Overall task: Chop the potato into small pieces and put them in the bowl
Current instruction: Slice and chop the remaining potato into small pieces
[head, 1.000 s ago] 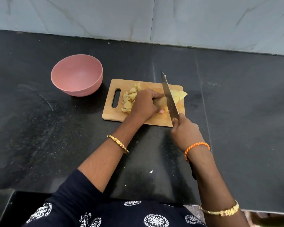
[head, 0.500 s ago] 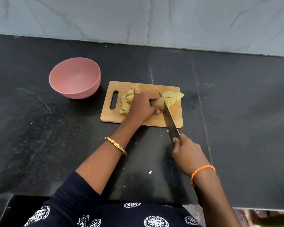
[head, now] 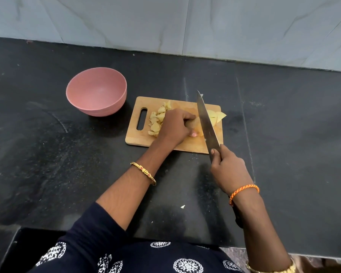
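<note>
Countertop (head: 47, 174), black stone, carries everything. Bowl (head: 81, 107), pink, nothing visible inside, sits just left of the wooden cutting board (head: 134, 134), not touching the hands. Knife (head: 206, 123) crosses the board's right part, blade just right of the left hand's fingers; right hand (head: 227, 168) wrapped round the handle, near the board's front edge. Left hand (head: 175, 126) curled over the uncut potato remnant (head: 195, 125), pinning it to the board. Cut pieces (head: 156, 123) heaped left of that hand; slices (head: 218, 116) lie right of the blade.

Judgement: potato firm and dense, cut faces likely wet and slippery; small stub may roll, so hold from above with fingertips tucked back from the edge. Pieces light, loose; best scooped, not pinched.
</note>
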The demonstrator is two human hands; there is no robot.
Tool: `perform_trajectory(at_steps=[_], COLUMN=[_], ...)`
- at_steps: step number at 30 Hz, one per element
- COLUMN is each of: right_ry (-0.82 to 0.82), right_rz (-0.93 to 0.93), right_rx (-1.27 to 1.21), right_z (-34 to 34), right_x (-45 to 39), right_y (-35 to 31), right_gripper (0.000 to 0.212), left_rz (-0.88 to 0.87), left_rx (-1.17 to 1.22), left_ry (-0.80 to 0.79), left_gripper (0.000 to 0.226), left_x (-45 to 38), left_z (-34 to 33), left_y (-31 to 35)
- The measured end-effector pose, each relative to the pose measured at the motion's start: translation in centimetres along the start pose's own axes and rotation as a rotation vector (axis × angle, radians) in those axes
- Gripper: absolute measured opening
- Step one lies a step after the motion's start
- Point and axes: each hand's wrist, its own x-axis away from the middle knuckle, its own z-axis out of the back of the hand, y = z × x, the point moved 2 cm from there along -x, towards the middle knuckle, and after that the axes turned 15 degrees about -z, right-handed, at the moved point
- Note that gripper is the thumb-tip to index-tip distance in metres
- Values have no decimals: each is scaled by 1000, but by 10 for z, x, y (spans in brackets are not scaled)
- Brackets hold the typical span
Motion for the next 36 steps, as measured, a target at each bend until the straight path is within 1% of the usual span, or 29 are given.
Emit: perform_trajectory(at_steps=[3,7,9,12,18,22,25,30,36], right_ry=[21,-5,-23,-51,-110,-48,-5,1,59], right_rz=[-42,-73,-84,-120,-129,-93,-26,1,-50], right_rx=[33,95,113,163,132,60,3,28,87], right_z=[-5,-6,-9,-15,-9,3,6,-1,-9], right_x=[-4,-12,-15,-11,13,39,32,5,-2], right_y=[-3,-11,-13,-7,16,24,12,-1,-13], right_gripper=[18,14,15,20,20,25,25,22,15], left_rz=[-4,-9,-11,-10,-17,-6,5,5,-6], left_rx=[-2,-6,2,29,43,27,35,56,48], left_ry=[11,17,24,42,49,46,47,57,67], left_gripper=[60,57,57,55,57,58,58,56,55], left_x=[0,-1,0,1,0,2,2,3,1], left_z=[-1,-2,-1,-1,0,1,2,1,1], left_y=[-1,-1,-2,-5,-3,-2,-2,-3,-5])
